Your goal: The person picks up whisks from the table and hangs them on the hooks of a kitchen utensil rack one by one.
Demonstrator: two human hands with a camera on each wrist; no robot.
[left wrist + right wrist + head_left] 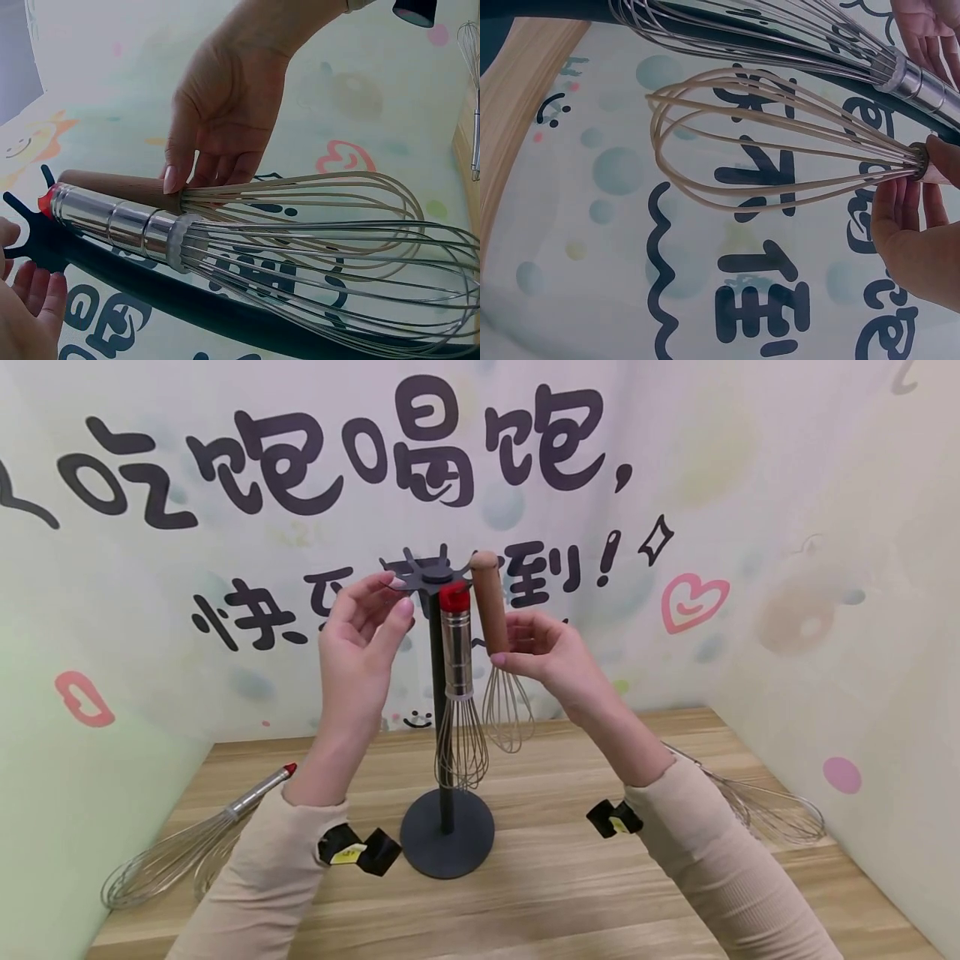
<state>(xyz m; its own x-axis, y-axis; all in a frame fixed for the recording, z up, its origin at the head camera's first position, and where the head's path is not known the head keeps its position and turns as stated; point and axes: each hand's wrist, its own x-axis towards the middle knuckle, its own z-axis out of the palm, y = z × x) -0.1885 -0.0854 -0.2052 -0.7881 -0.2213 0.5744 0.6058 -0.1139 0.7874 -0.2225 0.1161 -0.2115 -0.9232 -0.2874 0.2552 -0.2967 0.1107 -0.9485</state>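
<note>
A black utensil stand (437, 579) with a pronged, star-shaped top stands upright on a round base. My left hand (360, 643) pinches the left edge of that top between thumb and fingers. From a front prong hangs a metal-handled whisk (457, 647) with a red end, wires downward. Just right of it, my right hand (551, 660) grips a wooden-handled whisk (490, 606) by the lower end of its handle, where the wires begin. The wooden handle's top is close to a right prong; whether it hangs there I cannot tell.
On the wooden table (555, 893), metal whisks (180, 847) lie at the left, partly behind the left sleeve. Another whisk (772, 806) lies at the right, partly hidden by the right sleeve. A printed backdrop (600, 693) stands close behind.
</note>
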